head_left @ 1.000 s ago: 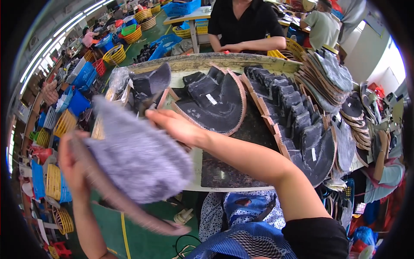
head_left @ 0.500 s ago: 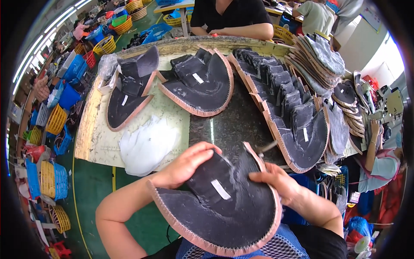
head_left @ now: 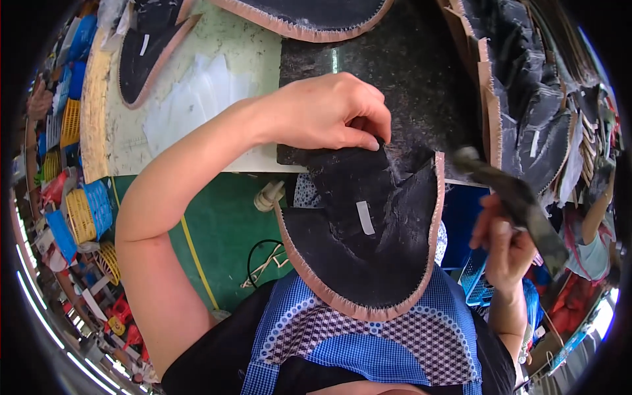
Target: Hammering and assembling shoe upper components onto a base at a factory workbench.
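A black shoe upper (head_left: 349, 257) hangs in front of me, its curved edge trimmed with a pleated pinkish band and a small white label in its middle. My left hand (head_left: 336, 112) pinches the upper's top flap between thumb and fingers at the table's near edge. To the right of the upper, apart from it, my right hand (head_left: 503, 247) is closed around a dark hammer (head_left: 520, 197), smeared by motion, with a rounded end pointing toward the table. The lower part of the upper rests against my blue patterned apron (head_left: 368, 355).
The worktable (head_left: 260, 148) lies just beyond the upper. On it are thin white sheets (head_left: 197, 99), more shoe uppers (head_left: 309, 16), and an overlapping row of uppers (head_left: 520, 99) at the right. Yellow and blue baskets (head_left: 79, 214) stand at the left. A co-worker's arm (head_left: 598, 207) shows far right.
My view has tilted down toward my lap. My left hand has moved onto the upper's top flap. My right hand has let go of the upper and swung out right with the hammer.
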`<state>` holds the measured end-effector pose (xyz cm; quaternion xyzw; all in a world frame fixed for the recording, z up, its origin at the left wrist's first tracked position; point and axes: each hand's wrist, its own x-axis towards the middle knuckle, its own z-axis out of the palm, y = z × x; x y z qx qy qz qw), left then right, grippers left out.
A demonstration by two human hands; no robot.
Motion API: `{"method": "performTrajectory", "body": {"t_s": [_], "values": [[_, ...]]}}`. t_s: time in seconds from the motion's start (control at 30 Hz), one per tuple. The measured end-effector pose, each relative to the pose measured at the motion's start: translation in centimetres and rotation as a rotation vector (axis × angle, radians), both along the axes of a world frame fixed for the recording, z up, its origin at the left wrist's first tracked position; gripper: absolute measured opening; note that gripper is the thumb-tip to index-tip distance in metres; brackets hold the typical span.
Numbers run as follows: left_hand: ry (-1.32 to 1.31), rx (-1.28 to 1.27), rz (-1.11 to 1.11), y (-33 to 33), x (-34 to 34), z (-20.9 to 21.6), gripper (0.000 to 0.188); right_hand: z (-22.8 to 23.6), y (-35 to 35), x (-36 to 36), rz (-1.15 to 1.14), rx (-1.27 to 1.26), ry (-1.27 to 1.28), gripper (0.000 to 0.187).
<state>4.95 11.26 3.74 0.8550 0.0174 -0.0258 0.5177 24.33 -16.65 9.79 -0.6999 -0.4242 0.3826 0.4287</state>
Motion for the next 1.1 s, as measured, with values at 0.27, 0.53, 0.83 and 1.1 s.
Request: {"method": "performTrajectory", "body": {"t_s": [0.27,0.53,0.83,1.1], "values": [[-0.389,0.180,-0.041,-0.1,-0.7,-3.2,0.018,-2.9,4.5,-1.0,0.558,-0.047,-0.316,0.035],[-0.598,0.497,-0.011,-1.3,-1.7,-3.3,0.017,-2.1,7.0,-0.4,0.507,-0.148,-0.261,0.008],[-0.416,0.200,0.200,-1.6,-2.3,-3.0,0.020,-3.7,7.0,0.4,0.597,-0.140,-0.239,0.022],[-0.447,0.434,0.270,-3.7,-3.2,-2.7,0.020,-3.5,7.7,0.4,0.608,0.036,-0.370,0.019]]}}
